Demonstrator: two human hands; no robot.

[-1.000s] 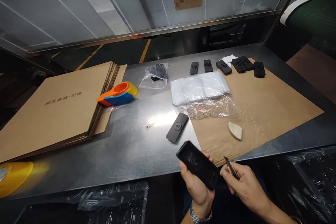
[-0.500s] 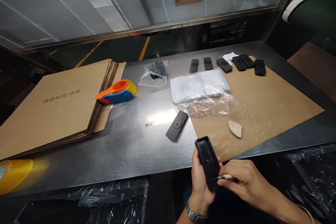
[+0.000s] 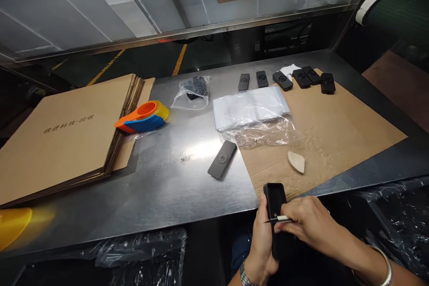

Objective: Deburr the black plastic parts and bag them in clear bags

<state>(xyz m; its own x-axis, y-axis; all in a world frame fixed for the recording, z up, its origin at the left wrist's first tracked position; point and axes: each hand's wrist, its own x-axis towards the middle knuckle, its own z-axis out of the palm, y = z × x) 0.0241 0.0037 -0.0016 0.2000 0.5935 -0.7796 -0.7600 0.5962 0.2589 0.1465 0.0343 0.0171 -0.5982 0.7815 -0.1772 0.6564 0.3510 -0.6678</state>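
My left hand (image 3: 261, 243) is closed around a long black plastic housing (image 3: 276, 193), held at the table's front edge with its hollow side up. My right hand (image 3: 310, 221) pinches a slim, pointed tool with a pale handle (image 3: 282, 218). The tool's dark tip crosses the housing toward its left rim; whether it touches the plastic I cannot tell. On the metal table just beyond, a flat dark grey cover with a round ring (image 3: 222, 159) lies face up. To its right, a pale wedge-shaped piece (image 3: 296, 162) rests on the cardboard sheet (image 3: 351, 129).
Several black housings (image 3: 282, 80) stand along the back. Clear plastic bags (image 3: 251, 108) lie stacked mid-table, with a bagged dark item (image 3: 196, 88) to their left. An orange and blue tape dispenser (image 3: 144, 116) sits against stacked cardboard (image 3: 77, 129). A yellow tape roll (image 3: 15, 227) is at front left.
The housing has turned more upright in my left hand and moved slightly right. My right hand has brought the tool up along it, to the left rim. The whole view has shifted a little.
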